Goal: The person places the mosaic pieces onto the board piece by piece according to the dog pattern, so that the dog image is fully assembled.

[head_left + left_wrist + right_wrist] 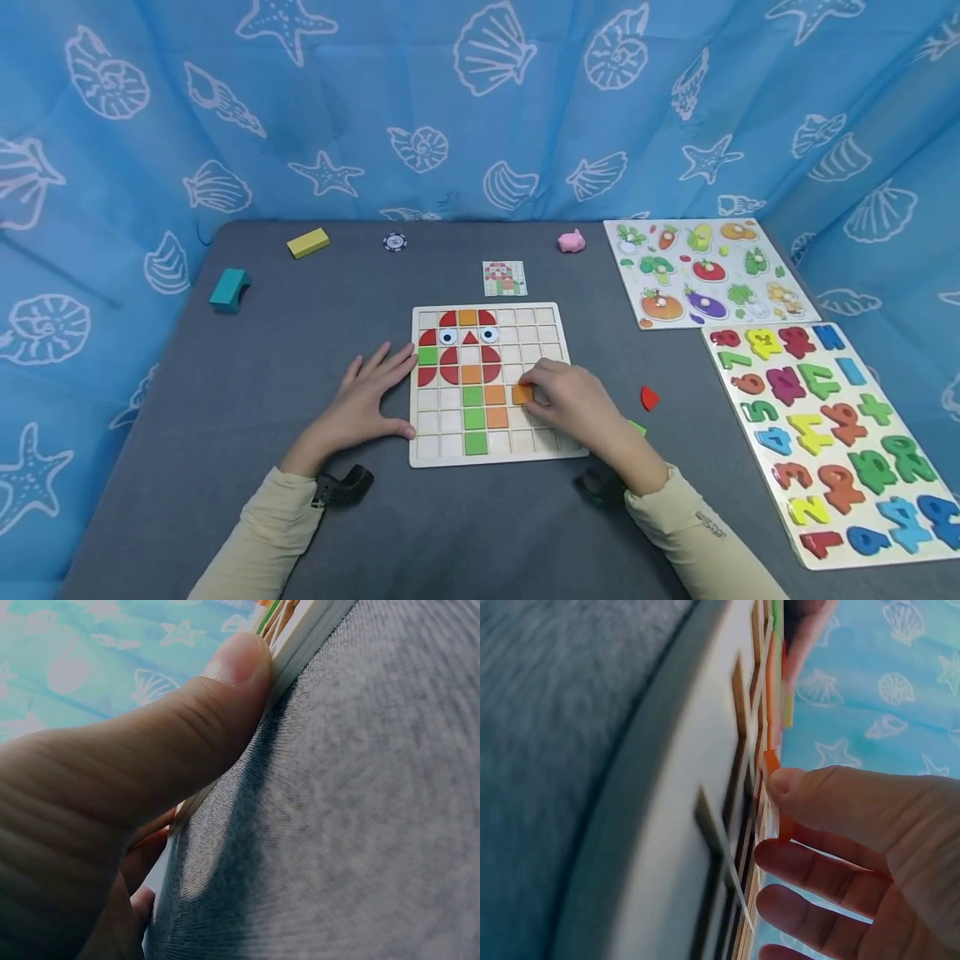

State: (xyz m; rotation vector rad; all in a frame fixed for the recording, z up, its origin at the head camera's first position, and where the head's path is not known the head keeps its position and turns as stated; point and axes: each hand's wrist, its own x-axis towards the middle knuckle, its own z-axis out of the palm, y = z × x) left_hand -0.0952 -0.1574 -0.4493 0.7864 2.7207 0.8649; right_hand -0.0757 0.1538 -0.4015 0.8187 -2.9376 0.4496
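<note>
One orange tile [521, 395], pinched in the right hand [572, 401]! Left hand [365, 403], spread, touches the board [498, 458]: seat tile squarely.

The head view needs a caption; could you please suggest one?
Left hand touching the grid board, right hand pinching an orange tile.

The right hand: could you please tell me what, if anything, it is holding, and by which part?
The right hand pinches an orange square tile by its edges.
</note>
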